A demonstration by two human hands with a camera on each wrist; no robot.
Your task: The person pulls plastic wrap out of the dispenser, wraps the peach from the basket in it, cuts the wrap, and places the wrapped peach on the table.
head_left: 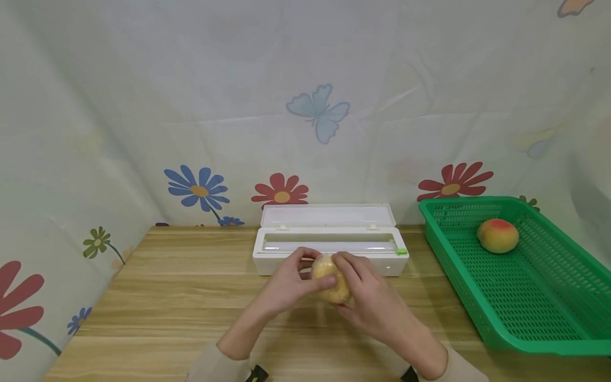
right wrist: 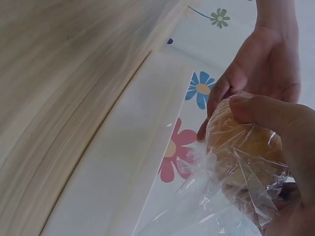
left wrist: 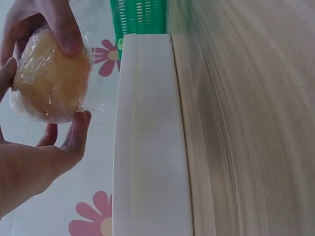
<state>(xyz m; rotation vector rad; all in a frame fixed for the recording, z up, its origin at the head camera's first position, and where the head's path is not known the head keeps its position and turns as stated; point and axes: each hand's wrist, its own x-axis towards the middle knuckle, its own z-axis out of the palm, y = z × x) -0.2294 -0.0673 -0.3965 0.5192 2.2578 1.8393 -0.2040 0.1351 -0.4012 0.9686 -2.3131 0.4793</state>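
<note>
A yellowish peach, wrapped in clear cling film, is held between both hands above the front of a white cling film dispenser. My left hand grips its left side, thumb lying across the front. On the other side my right hand holds it with fingers over the top and underneath. Seen from the right wrist, wrinkled film covers the fruit, and a loose tail of film hangs off it. The far side of the peach is hidden by fingers.
The dispenser's lid stands raised at the back, showing a film roll and a green slider. On the right, a green basket holds another peach. A flowered curtain hangs behind the wooden table.
</note>
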